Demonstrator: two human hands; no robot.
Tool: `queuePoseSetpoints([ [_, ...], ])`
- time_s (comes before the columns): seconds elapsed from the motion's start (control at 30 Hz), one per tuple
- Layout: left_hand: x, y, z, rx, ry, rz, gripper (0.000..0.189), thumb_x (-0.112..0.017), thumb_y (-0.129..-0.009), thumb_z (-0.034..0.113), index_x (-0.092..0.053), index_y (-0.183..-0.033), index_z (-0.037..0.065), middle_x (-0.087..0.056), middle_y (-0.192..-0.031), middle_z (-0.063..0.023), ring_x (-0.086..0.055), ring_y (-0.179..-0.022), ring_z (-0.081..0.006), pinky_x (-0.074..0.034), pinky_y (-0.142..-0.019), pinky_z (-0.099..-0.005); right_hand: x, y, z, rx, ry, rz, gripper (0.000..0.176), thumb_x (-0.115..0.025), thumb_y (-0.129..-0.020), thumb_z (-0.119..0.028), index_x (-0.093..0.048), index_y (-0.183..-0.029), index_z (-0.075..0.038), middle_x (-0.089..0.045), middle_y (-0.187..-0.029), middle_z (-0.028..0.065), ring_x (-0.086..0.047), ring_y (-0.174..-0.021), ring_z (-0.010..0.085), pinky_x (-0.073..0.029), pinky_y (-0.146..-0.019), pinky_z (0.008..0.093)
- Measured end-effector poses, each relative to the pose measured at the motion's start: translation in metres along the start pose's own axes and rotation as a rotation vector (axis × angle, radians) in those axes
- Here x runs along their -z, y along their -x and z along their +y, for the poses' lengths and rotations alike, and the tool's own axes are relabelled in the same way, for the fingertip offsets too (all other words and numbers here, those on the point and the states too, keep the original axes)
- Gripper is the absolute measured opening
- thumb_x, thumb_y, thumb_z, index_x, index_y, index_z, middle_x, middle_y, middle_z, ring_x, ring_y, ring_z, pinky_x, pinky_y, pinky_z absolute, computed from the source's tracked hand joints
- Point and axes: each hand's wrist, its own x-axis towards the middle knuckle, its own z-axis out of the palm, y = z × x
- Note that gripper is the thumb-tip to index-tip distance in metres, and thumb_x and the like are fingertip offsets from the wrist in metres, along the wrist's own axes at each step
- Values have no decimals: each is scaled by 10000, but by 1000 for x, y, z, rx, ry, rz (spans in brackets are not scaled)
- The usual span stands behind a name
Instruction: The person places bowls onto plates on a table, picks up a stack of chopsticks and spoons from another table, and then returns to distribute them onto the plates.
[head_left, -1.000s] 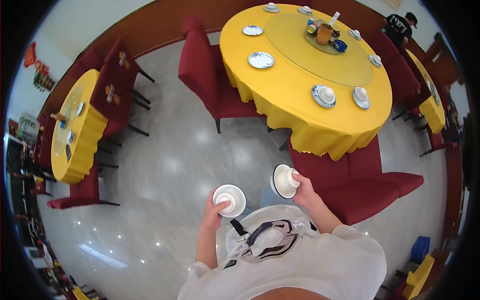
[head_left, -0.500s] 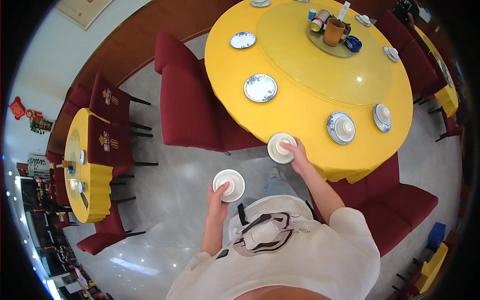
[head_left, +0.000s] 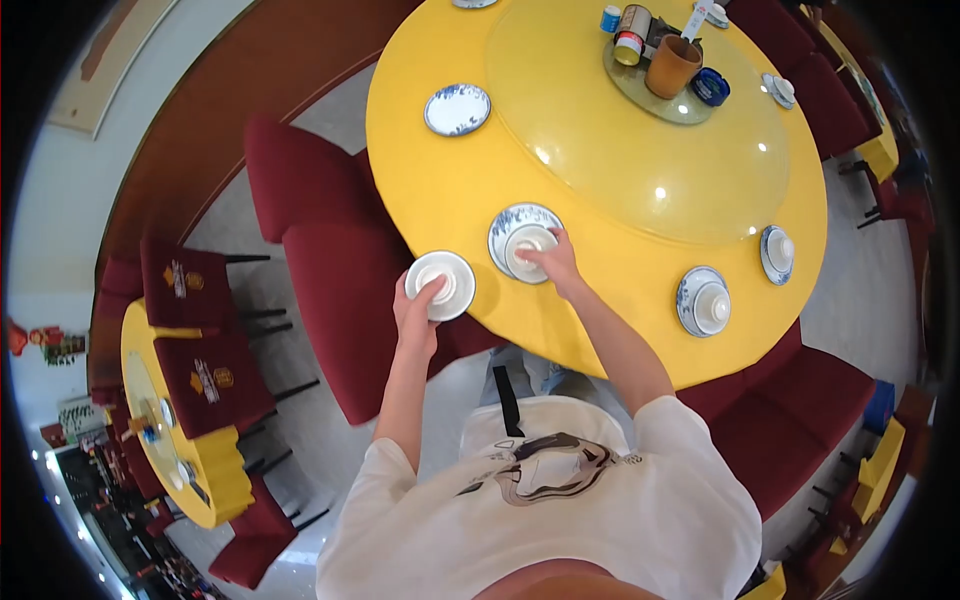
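My left hand (head_left: 415,315) grips a white bowl (head_left: 459,270) with a smaller white cup (head_left: 434,283) in its middle, the thumb pressed on the cup. It is held at the near left edge of the yellow round table (head_left: 610,325). My right hand (head_left: 558,264) is closed on a second white bowl (head_left: 517,243), also with a small cup inside, over a blue-patterned plate (head_left: 506,222). That bowl overlaps the plate's lower right part. Farther left lies another patterned plate (head_left: 458,110) with nothing on it.
To the right are two patterned plates bearing a bowl and cup (head_left: 711,308) and a similar set (head_left: 778,255). A glass turntable (head_left: 600,170) carries a brown pot (head_left: 673,68), cans and a blue ashtray (head_left: 711,87). Dark red chairs (head_left: 340,260) stand against the table.
My body has moved closer to the table. My right hand has brought its bowl over the near patterned plate, and my left hand has carried its bowl up to the table edge.
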Motion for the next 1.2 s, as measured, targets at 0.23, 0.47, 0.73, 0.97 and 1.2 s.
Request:
queuePoseSetpoints([
  [0.23,-47,-165,61,6,-45,-128,704,-758,-725,182,-358,-1293,66,-519,-1177,-103,-562,-1047,-205,-507,-793,-347,-13,-22,-12,33,157,7,833,-843,-591,-265,-405,-1234,33,-504,-1176,170,-515,-1079,275,-430,-910,366],
  [0.47,-110,-292,79,0,-144,-181,827,-797,-673,249,-299,-1309,69,-485,-1211,-122,-550,-1056,-238,-508,-806,-401,0,-13,-21,148,918,110,803,-685,-711,-541,-456,-1236,22,-408,-1263,198,-351,-1185,345,-238,-1004,472],
  [0.73,-155,-372,88,17,-213,-79,931,-818,-639,274,-225,-1330,83,-404,-1287,-144,-489,-1132,-273,-465,-866,-471,24,-7,67,164,1306,546,679,-507,-872,-386,-297,-1378,16,-240,-1441,247,-196,-1347,385,-163,-1066,542],
  [0.97,-152,-430,62,39,-285,-67,908,-827,-629,302,-251,-1292,71,-428,-1264,-133,-459,-1155,-282,-418,-869,-520,22,-10,60,108,1307,540,645,-471,-877,-368,-319,-1366,24,-249,-1438,250,-204,-1346,384,-156,-1067,546],
  [1.2,-159,-428,59,21,-178,-76,973,-839,-609,311,-209,-1314,77,-351,-1333,-145,-421,-1178,-286,-366,-912,-537,26,-9,60,154,1241,584,597,-492,-871,-346,-377,-1337,10,-287,-1425,233,-239,-1337,367,-163,-1075,518],
])
